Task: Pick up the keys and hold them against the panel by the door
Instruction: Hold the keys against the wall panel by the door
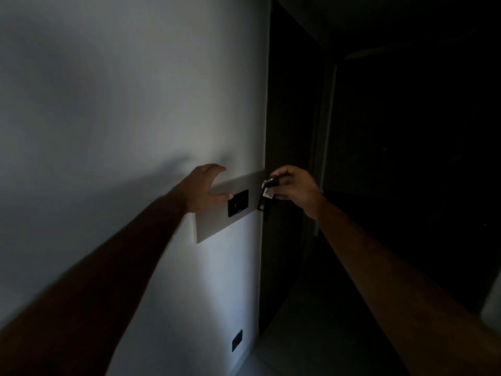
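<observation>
A pale rectangular panel (217,226) is fixed to the white wall beside a dark doorway, with a black square unit (238,203) set in it. My left hand (204,189) lies spread on the panel's upper left part, fingers curled over its top edge, holding nothing. My right hand (294,187) pinches a bunch of keys (267,189) with a small white tag and a dark fob hanging below. The keys hang at the panel's right end, by the wall corner; whether they touch it I cannot tell.
The room is very dim. A dark door frame (287,131) and an unlit opening fill the right half. A small black socket (237,340) sits low on the wall near the floor. Pale floor (271,356) shows at the bottom.
</observation>
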`<state>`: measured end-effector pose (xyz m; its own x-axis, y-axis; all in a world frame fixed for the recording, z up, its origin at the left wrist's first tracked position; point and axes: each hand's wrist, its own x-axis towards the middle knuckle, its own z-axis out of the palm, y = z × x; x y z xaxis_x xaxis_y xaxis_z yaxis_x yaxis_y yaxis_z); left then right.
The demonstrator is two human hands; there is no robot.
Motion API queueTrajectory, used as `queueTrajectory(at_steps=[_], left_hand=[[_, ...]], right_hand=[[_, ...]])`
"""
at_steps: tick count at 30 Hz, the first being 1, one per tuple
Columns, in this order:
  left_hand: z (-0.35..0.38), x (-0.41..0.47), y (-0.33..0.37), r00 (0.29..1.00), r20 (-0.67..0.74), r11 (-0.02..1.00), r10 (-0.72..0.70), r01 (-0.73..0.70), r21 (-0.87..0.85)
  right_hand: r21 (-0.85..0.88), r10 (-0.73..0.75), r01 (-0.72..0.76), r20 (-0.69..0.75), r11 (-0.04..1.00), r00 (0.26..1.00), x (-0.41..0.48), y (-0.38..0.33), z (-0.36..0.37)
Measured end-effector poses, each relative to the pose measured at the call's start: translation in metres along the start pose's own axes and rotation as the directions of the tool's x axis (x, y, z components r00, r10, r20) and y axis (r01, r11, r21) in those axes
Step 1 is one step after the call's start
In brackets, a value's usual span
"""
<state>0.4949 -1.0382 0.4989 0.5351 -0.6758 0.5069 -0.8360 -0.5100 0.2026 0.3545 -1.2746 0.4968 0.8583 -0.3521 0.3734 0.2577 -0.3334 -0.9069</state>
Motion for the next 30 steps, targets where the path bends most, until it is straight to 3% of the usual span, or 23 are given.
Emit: queueTrajectory(at_steps=[19, 30], left_hand=[[0.08, 0.124, -0.033, 0.968, -0.065, 0.952, -0.244, 0.251, 0.176], [0.096, 0.196, -0.059, 0.985, -0.095, 0.93, -0.143, 0.166, 0.327]], right_hand=[[0.037, -0.06, 0.052, 0.239, 0.998, 0.969, 0.195, 0.084, -0.064], [0.014, -0.081, 0.08, 0.237, 0.997, 0.968, 0.275, 0.126, -0.057]])
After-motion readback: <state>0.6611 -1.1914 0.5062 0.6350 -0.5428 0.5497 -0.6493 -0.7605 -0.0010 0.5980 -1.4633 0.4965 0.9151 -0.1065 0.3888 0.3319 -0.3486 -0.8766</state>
